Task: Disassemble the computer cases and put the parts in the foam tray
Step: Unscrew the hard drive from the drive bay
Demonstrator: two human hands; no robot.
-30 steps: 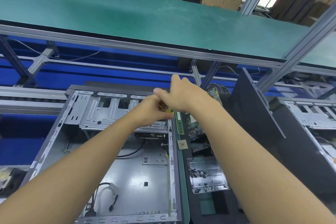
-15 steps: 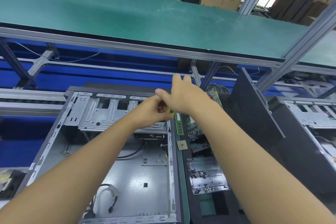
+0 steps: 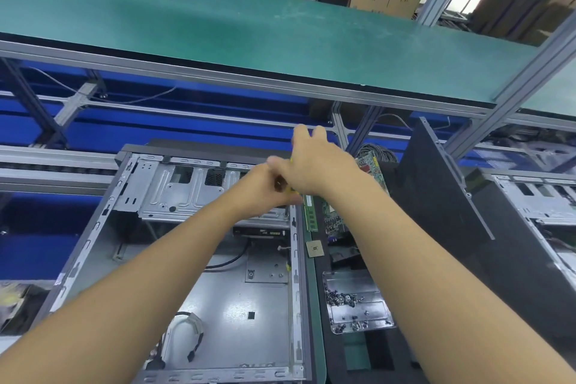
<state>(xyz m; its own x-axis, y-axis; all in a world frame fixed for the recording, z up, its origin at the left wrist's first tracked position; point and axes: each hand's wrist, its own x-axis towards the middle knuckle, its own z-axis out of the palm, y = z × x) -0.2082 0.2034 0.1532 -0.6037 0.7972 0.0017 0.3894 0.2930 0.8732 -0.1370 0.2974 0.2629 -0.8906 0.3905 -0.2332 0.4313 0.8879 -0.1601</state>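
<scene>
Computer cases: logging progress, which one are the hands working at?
The case on the left, lying open: the left hand and right hand meet over its far right corner. The other case, beyond the black panel at right, is untouched.

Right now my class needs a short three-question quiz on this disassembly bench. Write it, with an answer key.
1. True or false: the loose screws lie in a clear tray to the right of the open case.
2. Where does the green memory stick lie? A: inside the case. B: outside it, along the case's right wall. C: in the clear tray.
3. Fill in: the left hand and right hand meet at the case's far ____ corner.
Key: 1 true; 2 B; 3 right.
</scene>
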